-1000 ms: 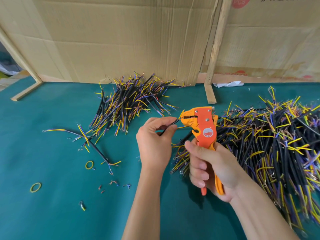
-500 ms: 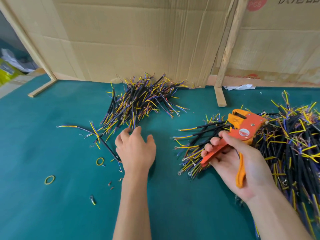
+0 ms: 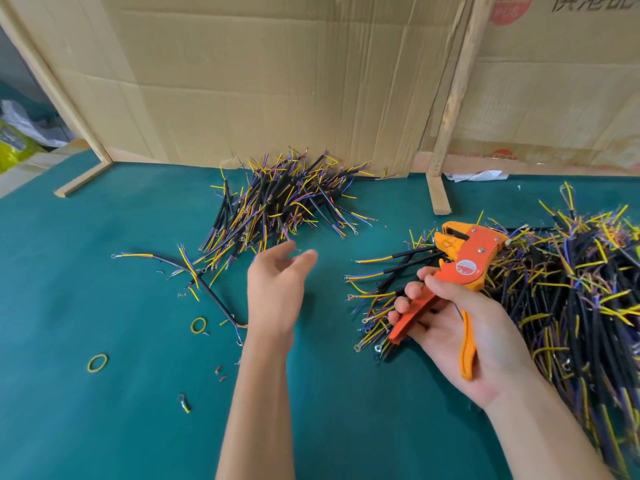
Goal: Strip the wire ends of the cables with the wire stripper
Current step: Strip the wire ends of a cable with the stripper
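- Lifted off the green table (image 3: 104, 427) since half a second ago, the left hand (image 3: 275, 292) now hovers mid-frame, fingers loosely spread, empty.
- Right hand (image 3: 460, 327) grips the orange wire stripper (image 3: 460, 261), handles apart.
- Cable pile (image 3: 571, 299) lies at right; another pile (image 3: 277, 202) upper centre.

The wire stripper (image 3: 464, 261) was orange with a round red-and-white label, its head tilted toward 11 o'clock and its two handles spread apart toward 6 and 7 o'clock. A smaller pile of cables (image 3: 277, 206) lay at 12 o'clock: short black sheaths with yellow, blue and purple wire ends. A much larger heap of cables (image 3: 571, 299) sprawled at 3 o'clock.
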